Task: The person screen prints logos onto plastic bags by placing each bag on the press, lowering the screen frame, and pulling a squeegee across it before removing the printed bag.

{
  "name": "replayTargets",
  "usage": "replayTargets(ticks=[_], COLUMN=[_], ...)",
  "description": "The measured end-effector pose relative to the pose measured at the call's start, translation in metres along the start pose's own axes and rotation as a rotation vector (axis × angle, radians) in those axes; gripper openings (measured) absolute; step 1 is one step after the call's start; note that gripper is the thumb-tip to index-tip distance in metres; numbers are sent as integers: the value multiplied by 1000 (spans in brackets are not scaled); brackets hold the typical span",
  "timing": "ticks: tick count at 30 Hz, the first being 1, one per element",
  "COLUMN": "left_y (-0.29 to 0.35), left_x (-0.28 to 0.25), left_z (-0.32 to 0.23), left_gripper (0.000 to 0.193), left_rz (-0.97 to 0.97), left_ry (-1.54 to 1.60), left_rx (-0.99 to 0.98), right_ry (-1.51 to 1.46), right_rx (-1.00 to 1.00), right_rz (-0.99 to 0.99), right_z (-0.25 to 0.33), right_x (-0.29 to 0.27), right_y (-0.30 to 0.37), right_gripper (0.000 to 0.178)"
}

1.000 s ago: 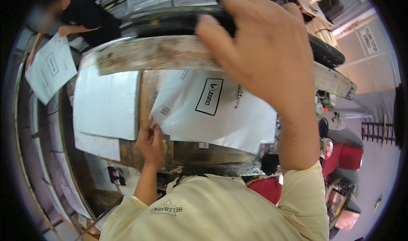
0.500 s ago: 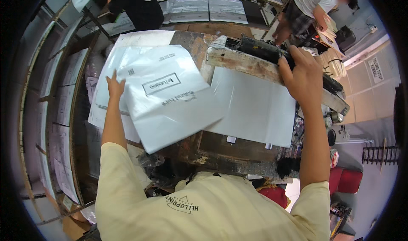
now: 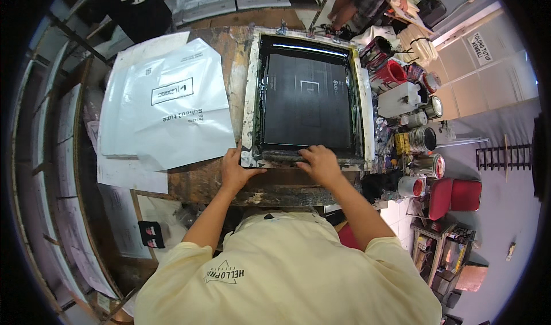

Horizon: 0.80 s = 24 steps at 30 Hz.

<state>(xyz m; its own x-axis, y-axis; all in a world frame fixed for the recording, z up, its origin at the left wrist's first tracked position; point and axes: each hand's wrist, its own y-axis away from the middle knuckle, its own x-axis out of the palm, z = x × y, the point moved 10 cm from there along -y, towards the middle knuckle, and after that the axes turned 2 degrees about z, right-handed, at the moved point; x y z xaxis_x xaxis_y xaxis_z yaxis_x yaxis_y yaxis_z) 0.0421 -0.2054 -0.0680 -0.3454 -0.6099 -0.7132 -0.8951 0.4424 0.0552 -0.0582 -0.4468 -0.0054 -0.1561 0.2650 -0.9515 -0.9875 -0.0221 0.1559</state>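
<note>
A screen printing frame (image 3: pixel 367 118) lies flat on the worktable, its dark mesh inked and showing a boxed design. Along its near side rests a long dark squeegee (image 3: pixel 281 155). My right hand (image 3: pixel 320 165) has its fingers curled over that bar. At the frame's near left corner is my left hand (image 3: pixel 234 171), thumb stretched out to the right and fingers against the corner. Left of the frame, a printed white plastic bag (image 3: pixel 195 127) lies slightly askew on a stack of similar bags. Whatever lies under the screen is hidden.
Ink cans and tubs, among them a red tub (image 3: pixel 391 72) and a white jug (image 3: pixel 398 99), crowd the table's right side. Drying racks (image 3: pixel 69 153) stand at left. Two people are beyond the table. A red chair (image 3: pixel 453 197) stands at right.
The screen frame has come down from its raised tilt onto the table. The white bag has settled on the stack at left. My left hand has moved from the bag to the frame's corner.
</note>
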Motion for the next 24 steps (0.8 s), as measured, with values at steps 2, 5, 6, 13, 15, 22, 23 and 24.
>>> replayTargets(ticks=[2,5,6,13,15,22,23,24], left_y=[4,7,5,6,3,13,16,17], left_x=[9,19,19,15,16,4,7,9], left_z=[12,23,26,21,22,17,19,21], left_gripper=[118,119,120,106,93,117,114,114], left_rz=[-38,-14,-6,9,41,34,50,77], left_ry=[-48,-99,-107,-160,-126,131,240,260], left_rx=[-6,-29,-28,-49,-91,-141,-204,-231], right_ry=[-55,20,55,85,106,56,83,110], right_rx=[18,-95,-124,-114,-127,-153,-155,-153], right_rz=[-22,-168,-221,-387,-388,-118,-177,-236], right_z=[-1,-2,-4,-101,-132,-171,-172,-173], right_x=[29,36,29,-25,-40,-87,-88,-88], right_y=[3,-7,-19,-204,-254,-350,-346,-339], right_gripper=[41,54,58,49,42,40,39,39])
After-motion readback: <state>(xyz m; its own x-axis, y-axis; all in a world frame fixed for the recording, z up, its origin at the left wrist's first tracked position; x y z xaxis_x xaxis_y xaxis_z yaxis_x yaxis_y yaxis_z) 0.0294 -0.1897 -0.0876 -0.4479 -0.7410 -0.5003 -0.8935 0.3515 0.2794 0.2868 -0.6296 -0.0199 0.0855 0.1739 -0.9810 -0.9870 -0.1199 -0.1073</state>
